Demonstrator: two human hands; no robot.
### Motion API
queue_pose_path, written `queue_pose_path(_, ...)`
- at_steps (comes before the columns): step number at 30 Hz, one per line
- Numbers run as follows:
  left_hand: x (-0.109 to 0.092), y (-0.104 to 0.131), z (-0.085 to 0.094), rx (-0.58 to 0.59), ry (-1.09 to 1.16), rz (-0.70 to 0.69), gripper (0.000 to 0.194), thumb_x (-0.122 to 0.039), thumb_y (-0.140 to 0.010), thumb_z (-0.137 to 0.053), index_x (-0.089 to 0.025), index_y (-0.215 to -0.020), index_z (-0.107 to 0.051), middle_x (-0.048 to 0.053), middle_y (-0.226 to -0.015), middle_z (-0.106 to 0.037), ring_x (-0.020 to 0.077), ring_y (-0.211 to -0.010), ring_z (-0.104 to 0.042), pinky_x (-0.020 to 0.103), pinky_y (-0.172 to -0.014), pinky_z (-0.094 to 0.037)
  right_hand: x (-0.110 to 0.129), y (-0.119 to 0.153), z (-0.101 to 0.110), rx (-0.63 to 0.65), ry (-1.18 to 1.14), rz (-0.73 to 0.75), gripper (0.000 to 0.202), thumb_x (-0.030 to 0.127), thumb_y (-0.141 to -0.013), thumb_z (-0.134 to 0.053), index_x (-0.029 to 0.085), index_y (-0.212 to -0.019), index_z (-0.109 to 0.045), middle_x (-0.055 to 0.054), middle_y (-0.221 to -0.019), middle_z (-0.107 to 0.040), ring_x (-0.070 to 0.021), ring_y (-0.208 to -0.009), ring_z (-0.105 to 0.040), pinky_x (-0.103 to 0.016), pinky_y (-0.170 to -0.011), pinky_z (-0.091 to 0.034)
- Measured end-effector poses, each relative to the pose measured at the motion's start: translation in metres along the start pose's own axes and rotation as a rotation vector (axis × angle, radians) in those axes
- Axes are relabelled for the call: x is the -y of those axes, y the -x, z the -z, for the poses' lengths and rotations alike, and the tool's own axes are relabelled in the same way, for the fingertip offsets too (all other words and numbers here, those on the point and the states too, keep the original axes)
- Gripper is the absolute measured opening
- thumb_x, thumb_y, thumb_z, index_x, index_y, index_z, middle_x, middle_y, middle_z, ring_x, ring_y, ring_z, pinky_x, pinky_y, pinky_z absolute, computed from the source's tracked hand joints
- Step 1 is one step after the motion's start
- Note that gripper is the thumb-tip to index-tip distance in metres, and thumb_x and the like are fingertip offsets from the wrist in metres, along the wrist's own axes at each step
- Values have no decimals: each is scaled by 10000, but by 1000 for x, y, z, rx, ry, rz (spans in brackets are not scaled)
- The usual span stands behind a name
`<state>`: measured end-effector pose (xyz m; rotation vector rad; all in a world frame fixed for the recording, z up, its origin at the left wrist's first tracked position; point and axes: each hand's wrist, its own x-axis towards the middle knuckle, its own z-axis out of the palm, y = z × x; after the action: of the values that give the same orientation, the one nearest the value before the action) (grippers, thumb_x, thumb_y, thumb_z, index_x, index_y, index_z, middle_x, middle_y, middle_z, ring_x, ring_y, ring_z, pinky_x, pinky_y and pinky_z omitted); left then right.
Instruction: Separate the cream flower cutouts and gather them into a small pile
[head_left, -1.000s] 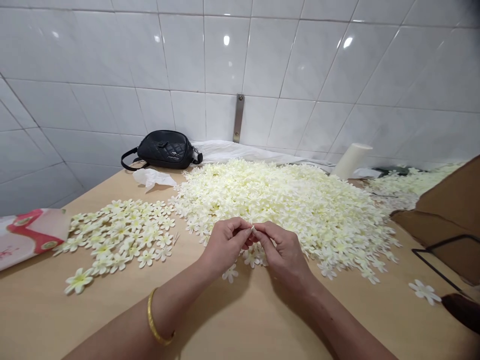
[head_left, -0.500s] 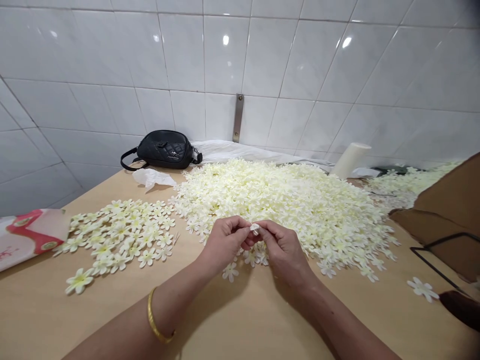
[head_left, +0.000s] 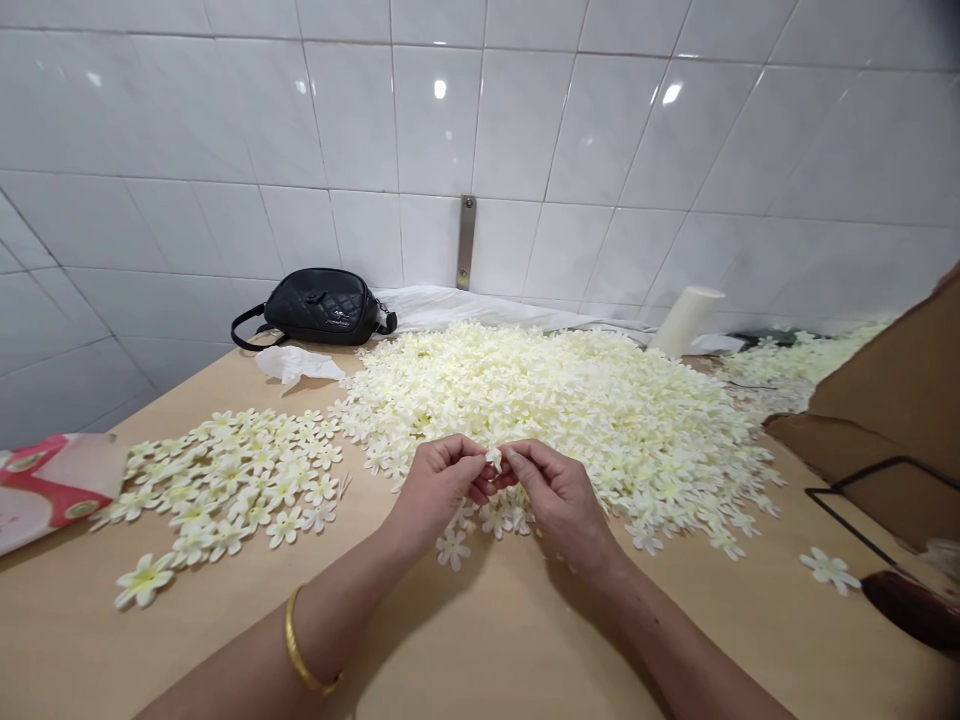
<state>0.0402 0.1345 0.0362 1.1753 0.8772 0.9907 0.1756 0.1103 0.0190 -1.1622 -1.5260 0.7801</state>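
Between the fingertips of both hands is a small white flower [head_left: 493,457], its petals bunched together. My left hand [head_left: 441,487], with a gold bangle [head_left: 297,640] on its wrist, is closed in a pinch on the flower's left side. From the right, my right hand [head_left: 559,500] pinches it with thumb and forefinger. Just behind the hands rises a big pile of pale yellow-white artificial flowers [head_left: 540,385]. A few loose blossoms lie under the fingers, among them a single flower [head_left: 452,548] on the table [head_left: 480,640].
Spread flowers [head_left: 259,470] lie at the left beside a red-and-white package [head_left: 60,485]. A black bag [head_left: 319,305] and crumpled tissue [head_left: 296,365] sit behind them. At the right are a white cone [head_left: 686,320], brown cardboard [head_left: 885,420], a black wire frame [head_left: 855,490] and a lone flower [head_left: 829,570].
The view has shifted slightly, so most things sit a little further left. Both hands stay together, and the pinched flower has turned, with some yellow now showing between the fingertips.
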Motion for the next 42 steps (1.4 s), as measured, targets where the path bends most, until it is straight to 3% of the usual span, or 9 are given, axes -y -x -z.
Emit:
queue_pose_path(13, 5, -1, 1, 32, 44, 19, 120, -210, -639, -614, -120, -615, -539, 9, -526, -575, 102, -502, -528, 221, -519, -418, -2, 2, 0, -19, 236, 97, 182, 210, -824, -427, 169, -757, -591, -2, -657, -588, -117, -605, -531, -226, -578, -399)
queue_pose_path(21, 10, -3, 2, 56, 118, 35, 132, -225, -673, -602, -120, -639, -531, 17, -521, -586, 107, -512, -546, 219, -521, -424, -2, 3, -1, -29, 292, 78, 188, 209, -844, -389, 180, -743, -545, 19, -631, -540, -102, -581, -488, -219, -555, -375)
queue_pose_path(25, 7, -2, 0, -11, 115, 42, 131, -219, -658, -610, -122, -630, -526, 8, -514, -575, 101, -509, -541, 214, -529, -419, -3, 4, -1, -114, 365, 208, 127, 175, -823, -422, 179, -838, -548, -7, -746, -551, -118, -678, -505, -232, -619, -392)
queue_pose_path(29, 7, -1, -1, -46, 90, 8, 130, -225, -659, -602, -124, -620, -529, -1, -515, -562, 91, -501, -520, 213, -533, -412, -3, 4, -2, -76, 392, 362, 158, 147, -824, -404, 177, -840, -559, -27, -782, -538, -128, -730, -507, -239, -654, -399)
queue_pose_path(35, 6, 0, -1, -15, 6, -44, 127, -218, -632, -621, -123, -590, -549, -10, -500, -547, 89, -480, -496, 213, -508, -403, -2, 3, -1, -38, 372, 273, 168, 167, -825, -404, 184, -780, -566, -20, -732, -544, -132, -682, -510, -240, -626, -396)
queue_pose_path(42, 14, -4, 2, 47, 223, 45, 131, -227, -651, -621, -131, -632, -535, 19, -565, -602, 108, -533, -554, 230, -551, -429, -2, 1, 1, -36, 201, 113, 166, 227, -828, -414, 174, -794, -568, -24, -706, -570, -136, -650, -525, -251, -616, -421)
